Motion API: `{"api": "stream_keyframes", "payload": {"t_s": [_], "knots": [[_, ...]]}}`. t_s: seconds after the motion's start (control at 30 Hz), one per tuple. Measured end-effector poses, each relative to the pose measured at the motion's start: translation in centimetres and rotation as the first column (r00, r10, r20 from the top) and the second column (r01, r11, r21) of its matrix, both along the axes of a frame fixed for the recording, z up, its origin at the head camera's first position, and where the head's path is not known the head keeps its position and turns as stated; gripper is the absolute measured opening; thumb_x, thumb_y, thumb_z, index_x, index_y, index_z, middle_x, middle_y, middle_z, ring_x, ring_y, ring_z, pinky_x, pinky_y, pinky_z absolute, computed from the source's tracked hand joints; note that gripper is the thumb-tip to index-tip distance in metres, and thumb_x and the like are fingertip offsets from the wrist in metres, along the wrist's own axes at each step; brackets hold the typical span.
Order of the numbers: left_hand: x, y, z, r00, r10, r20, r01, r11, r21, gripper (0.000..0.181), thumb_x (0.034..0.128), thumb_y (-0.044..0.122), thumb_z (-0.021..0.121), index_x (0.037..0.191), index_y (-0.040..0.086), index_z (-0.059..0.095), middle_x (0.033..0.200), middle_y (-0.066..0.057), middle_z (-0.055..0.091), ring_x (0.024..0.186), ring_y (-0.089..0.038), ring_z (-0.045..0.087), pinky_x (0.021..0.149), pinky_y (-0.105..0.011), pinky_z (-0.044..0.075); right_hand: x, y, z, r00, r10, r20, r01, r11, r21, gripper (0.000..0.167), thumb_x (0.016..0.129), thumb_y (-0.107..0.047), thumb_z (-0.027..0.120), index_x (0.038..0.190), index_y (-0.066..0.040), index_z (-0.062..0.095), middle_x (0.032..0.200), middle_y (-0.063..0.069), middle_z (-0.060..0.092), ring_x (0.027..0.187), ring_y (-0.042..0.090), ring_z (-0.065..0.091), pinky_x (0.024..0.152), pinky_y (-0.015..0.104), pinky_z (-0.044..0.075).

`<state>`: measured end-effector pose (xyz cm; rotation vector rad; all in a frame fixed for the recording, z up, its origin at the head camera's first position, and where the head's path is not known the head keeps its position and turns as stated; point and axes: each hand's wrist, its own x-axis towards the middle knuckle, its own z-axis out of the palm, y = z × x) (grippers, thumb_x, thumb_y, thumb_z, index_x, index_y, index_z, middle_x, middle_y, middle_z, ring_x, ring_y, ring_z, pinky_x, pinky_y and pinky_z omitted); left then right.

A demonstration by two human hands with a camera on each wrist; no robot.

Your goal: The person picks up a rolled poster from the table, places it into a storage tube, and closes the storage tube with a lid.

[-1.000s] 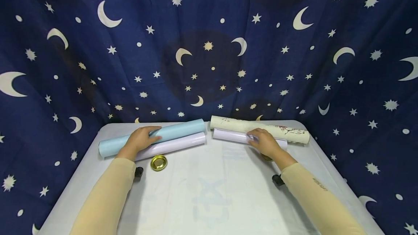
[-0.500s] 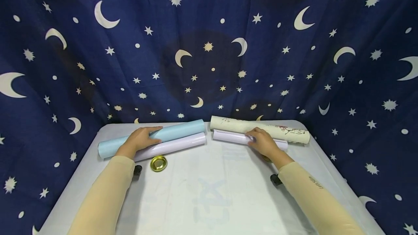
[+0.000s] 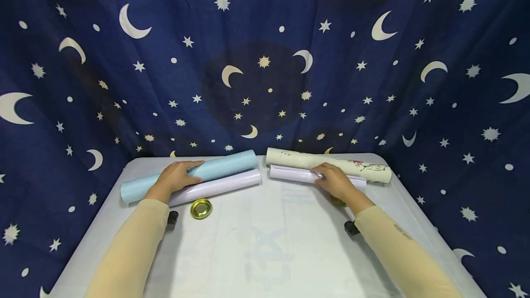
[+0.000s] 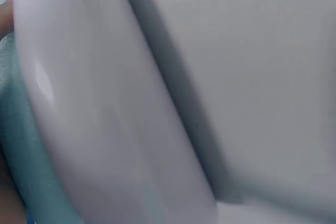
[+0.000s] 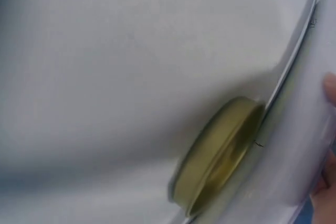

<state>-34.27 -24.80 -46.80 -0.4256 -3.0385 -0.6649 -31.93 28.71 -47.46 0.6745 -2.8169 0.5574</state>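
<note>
In the head view, my left hand (image 3: 174, 178) grips a light blue paper roll (image 3: 225, 165), with its thumb along the near side. A pale lavender roll (image 3: 232, 185) lies just in front of the blue one; it fills much of the left wrist view, where the blue roll (image 4: 31, 145) shows behind it. My right hand (image 3: 334, 180) holds another lavender roll (image 3: 291, 174) on the right side. Behind that lies a cream roll with a blossom print (image 3: 368, 170). A gold-coloured round dish (image 5: 220, 153) stands against the lavender roll in the right wrist view, partly hidden by my arm in the head view.
A second gold dish (image 3: 201, 208) sits on the white-covered table (image 3: 265, 252) in front of the left rolls. A dark blue curtain with moons and stars (image 3: 265, 59) hangs round the back and sides. Black wrist cameras (image 3: 351, 228) sit under both forearms.
The blue roll has shifted slightly to the left with my left hand. My right hand stays nearly where it was, still holding the lavender roll.
</note>
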Motion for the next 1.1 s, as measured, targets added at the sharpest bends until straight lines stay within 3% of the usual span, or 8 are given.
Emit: {"api": "stream_keyframes", "payload": {"t_s": [0.23, 0.47, 0.63, 0.9, 1.1], "knots": [[1.5, -0.7, 1.1, 0.997, 0.009, -0.076, -0.010, 1.000, -0.015, 0.070, 0.0823, 0.047, 0.080, 0.145, 0.028, 0.056, 0.141, -0.012, 0.059, 0.125, -0.036, 0.055, 0.101, -0.060, 0.042, 0.7, 0.7, 0.9, 0.999, 0.003, -0.047, -0.003, 1.000, -0.018, 0.040, 0.089, -0.014, 0.078, 0.127, -0.010, 0.068, 0.117, 0.008, 0.065, 0.101, 0.030, 0.063, 0.094, 0.053, 0.047], [3.9, -0.7, 2.5, 0.986, -0.070, -0.148, 0.060, 0.996, -0.071, 0.070, 0.0814, 0.045, 0.082, 0.145, 0.030, 0.056, 0.140, -0.010, 0.060, 0.127, -0.036, 0.055, 0.102, -0.059, 0.043, 1.9, 1.6, 1.9, 1.000, -0.009, 0.004, 0.009, 1.000, -0.011, 0.039, 0.093, -0.022, 0.074, 0.130, -0.016, 0.067, 0.120, 0.003, 0.063, 0.103, 0.026, 0.063, 0.089, 0.050, 0.051], [5.3, -0.5, 3.2, 0.976, -0.095, -0.195, 0.084, 0.994, -0.065, 0.069, 0.0800, 0.044, 0.083, 0.142, 0.030, 0.058, 0.138, -0.009, 0.062, 0.126, -0.035, 0.056, 0.103, -0.058, 0.043, 2.5, 2.1, 2.7, 1.000, 0.000, -0.030, -0.001, 0.999, -0.048, 0.037, 0.091, -0.023, 0.076, 0.128, -0.016, 0.069, 0.118, 0.001, 0.064, 0.100, 0.025, 0.064, 0.086, 0.049, 0.052], [7.2, 0.1, 3.5, 0.988, -0.053, -0.142, 0.054, 0.999, 0.006, 0.067, 0.0804, 0.044, 0.083, 0.142, 0.031, 0.059, 0.139, -0.008, 0.060, 0.128, -0.035, 0.054, 0.103, -0.059, 0.042, 3.6, 2.7, 3.6, 0.998, 0.010, -0.058, -0.015, 0.995, -0.094, 0.036, 0.089, -0.021, 0.078, 0.124, -0.014, 0.071, 0.120, 0.005, 0.066, 0.109, 0.029, 0.063, 0.093, 0.052, 0.050], [8.5, 0.6, 3.4, 0.988, -0.055, -0.143, 0.058, 0.998, 0.018, 0.066, 0.0802, 0.042, 0.084, 0.141, 0.031, 0.060, 0.138, -0.008, 0.061, 0.128, -0.035, 0.054, 0.102, -0.059, 0.043, 4.2, 3.0, 3.9, 0.996, 0.019, -0.085, -0.029, 0.993, -0.111, 0.035, 0.089, -0.019, 0.077, 0.123, -0.012, 0.071, 0.121, 0.007, 0.066, 0.111, 0.031, 0.062, 0.094, 0.053, 0.048]]}}
